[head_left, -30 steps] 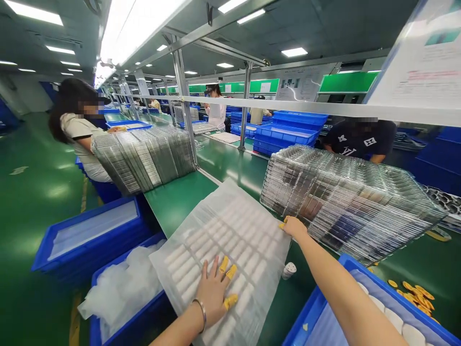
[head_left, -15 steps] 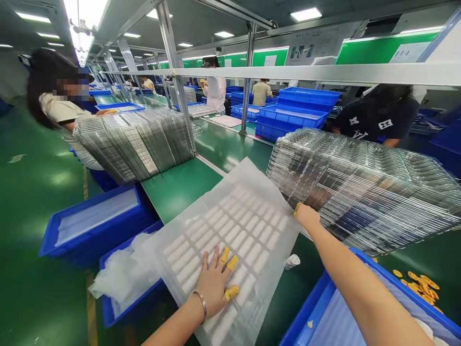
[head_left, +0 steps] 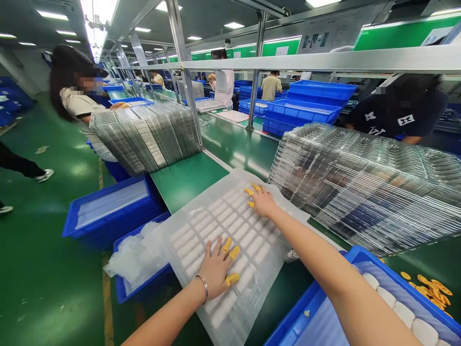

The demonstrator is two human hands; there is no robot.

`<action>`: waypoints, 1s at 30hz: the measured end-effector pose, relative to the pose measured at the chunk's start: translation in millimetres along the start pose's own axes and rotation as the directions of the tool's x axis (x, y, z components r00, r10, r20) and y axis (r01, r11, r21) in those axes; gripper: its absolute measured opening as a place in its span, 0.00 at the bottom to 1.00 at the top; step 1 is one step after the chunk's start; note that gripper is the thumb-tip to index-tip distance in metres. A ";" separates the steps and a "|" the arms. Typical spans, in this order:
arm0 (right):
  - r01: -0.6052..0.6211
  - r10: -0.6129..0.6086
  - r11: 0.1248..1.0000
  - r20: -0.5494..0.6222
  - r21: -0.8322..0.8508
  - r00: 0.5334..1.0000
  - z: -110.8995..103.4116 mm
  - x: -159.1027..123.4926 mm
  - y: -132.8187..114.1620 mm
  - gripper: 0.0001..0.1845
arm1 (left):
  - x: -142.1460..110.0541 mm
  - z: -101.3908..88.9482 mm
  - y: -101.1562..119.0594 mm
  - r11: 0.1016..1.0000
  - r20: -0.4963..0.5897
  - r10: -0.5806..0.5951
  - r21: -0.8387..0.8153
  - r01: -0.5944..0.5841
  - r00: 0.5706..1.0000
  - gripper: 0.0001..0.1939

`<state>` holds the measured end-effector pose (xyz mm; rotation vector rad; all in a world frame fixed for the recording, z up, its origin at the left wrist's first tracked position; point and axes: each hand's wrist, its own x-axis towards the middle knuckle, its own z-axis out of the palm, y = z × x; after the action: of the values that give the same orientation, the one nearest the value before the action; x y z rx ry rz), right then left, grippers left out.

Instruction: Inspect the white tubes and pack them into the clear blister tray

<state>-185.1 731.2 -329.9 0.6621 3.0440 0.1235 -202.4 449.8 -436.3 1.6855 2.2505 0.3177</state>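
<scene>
A: Left hand (head_left: 215, 269), with a thin silver bangle (head_left: 203, 288) at the wrist: in what state?
B: Open, palm down, fingers spread, and flat on a translucent white plastic tray with rows of long cavities (head_left: 230, 216). No pinching of anything.

A: And right hand (head_left: 263, 202)?
B: Same state, open and spread, at the far edge of the tray. Yellow finger cots (head_left: 226, 245) on several fingers of both hands.

A: Place of the tray?
B: In lower middle of the frame, between both hands, on a green workbench (head_left: 237, 149), with left side just beside crumpled clear plastic film (head_left: 135, 257) in a blue plastic bin (head_left: 144, 283).

A: Around it?
B: To the right, a tall leaning stack of clear plastic trays (head_left: 360, 192); in upper left, a similar stack (head_left: 144, 137). In lower right corner, a blue plastic bin with white padding (head_left: 389, 302), and beyond it, loose yellow finger cots (head_left: 432, 290) on the bench.

A: Other people?
B: One co-worker in a pale top (head_left: 77, 105) at upper left, another in a dark T-shirt (head_left: 396, 115) at upper right, both behind the stacks.
</scene>
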 end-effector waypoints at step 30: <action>-0.059 0.151 0.983 0.585 -0.174 0.797 -13.2 -142.7 15.5 0.13 | 6.0 -23.0 -1.7 0.998 0.084 -0.040 -0.053 0.044 0.996 0.40</action>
<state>-49.4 685.0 -314.5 0.6963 2.3635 0.1130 -214.0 455.3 -416.2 1.5918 2.1934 0.2916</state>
